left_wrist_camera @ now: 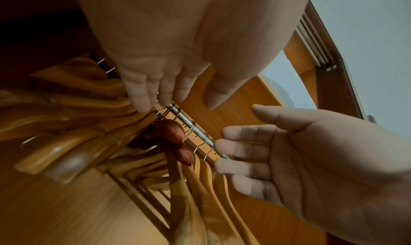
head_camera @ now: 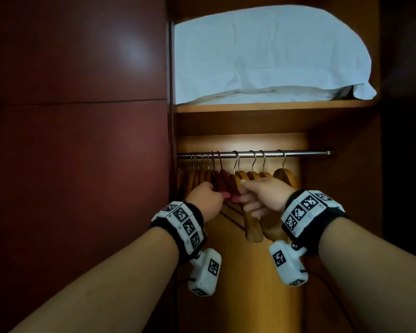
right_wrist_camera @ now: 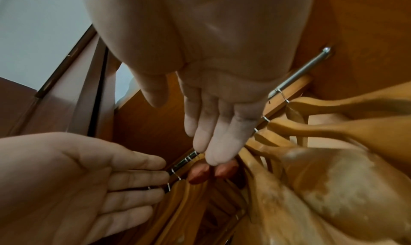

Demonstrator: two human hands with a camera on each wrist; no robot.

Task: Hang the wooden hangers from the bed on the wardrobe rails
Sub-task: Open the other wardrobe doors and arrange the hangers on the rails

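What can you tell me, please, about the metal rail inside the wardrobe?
The rail is a thin, shiny, silver-coloured round bar. It runs level across the wardrobe under the shelf, lit from above, its right end fixed to the side wall. The wire hooks of many wooden hangers and two dark red ones hang on it, crowded at the left, spaced at the right. Neither hand plainly touches it.

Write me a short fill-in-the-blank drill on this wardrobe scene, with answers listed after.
1. The pale wooden hangers hang by metal hooks from the shiny metal ____.
2. On the wooden shelf above lies a white ____.
3. Between the left hand and the right hand hang two padded hangers coloured dark ____.

Answers: rail; pillow; red
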